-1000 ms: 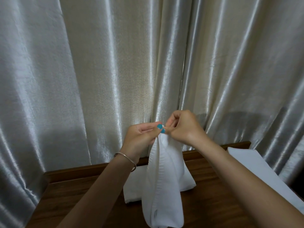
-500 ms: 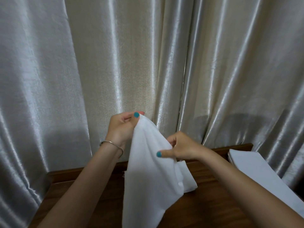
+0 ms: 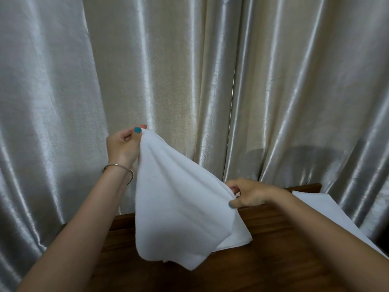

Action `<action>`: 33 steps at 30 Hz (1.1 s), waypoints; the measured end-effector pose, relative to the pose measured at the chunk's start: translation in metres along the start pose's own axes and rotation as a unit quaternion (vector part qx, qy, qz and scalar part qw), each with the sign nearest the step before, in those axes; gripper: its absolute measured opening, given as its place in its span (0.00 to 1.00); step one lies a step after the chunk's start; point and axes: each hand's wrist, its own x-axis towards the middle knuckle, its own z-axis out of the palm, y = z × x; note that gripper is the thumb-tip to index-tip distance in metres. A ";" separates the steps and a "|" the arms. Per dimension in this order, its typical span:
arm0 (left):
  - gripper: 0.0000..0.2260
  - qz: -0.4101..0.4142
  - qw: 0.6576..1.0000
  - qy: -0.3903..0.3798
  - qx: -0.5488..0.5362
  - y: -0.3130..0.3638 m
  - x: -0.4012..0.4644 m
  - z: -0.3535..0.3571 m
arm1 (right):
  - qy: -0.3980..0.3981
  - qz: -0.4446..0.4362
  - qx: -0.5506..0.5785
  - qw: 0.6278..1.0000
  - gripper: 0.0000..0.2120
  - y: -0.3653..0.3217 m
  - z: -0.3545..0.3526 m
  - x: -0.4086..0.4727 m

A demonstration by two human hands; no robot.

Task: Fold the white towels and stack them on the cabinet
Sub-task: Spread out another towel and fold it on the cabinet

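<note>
Glossy, pale silver-beige curtains hang in deep vertical folds across the whole back, light gleaming along their ridges. Below stands dark wooden furniture.

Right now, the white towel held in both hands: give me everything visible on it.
The held towel is plain white, soft, terry-like cloth, unfolded and hanging in loose folds above the wooden cabinet. The left hand pinches one corner high up; the right hand grips the top edge lower and to the right, so that edge slopes down. Its bottom hangs in front of another white towel lying on the cabinet; whether they touch cannot be told. No pattern or label shows.
</note>
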 end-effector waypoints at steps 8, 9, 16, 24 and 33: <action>0.10 0.005 1.000 0.013 0.006 -0.013 0.008 -0.001 | 0.065 0.025 -0.295 0.953 0.11 0.007 -0.004 -0.009; 0.10 0.003 1.000 0.012 0.004 -0.016 0.007 0.000 | 0.090 0.031 -0.352 0.931 0.13 0.005 -0.006 -0.009; 0.11 -0.050 0.997 0.049 -0.015 -0.040 0.004 -0.009 | 0.226 0.035 -0.350 0.908 0.17 0.012 -0.044 -0.021; 0.11 -0.042 0.992 0.122 -0.001 -0.042 -0.003 -0.011 | 0.412 -0.062 -0.299 0.858 0.08 0.010 -0.082 -0.036; 0.11 0.002 0.989 0.146 -0.022 -0.023 0.000 -0.006 | 0.498 -0.078 -0.032 0.863 0.05 0.003 -0.087 -0.029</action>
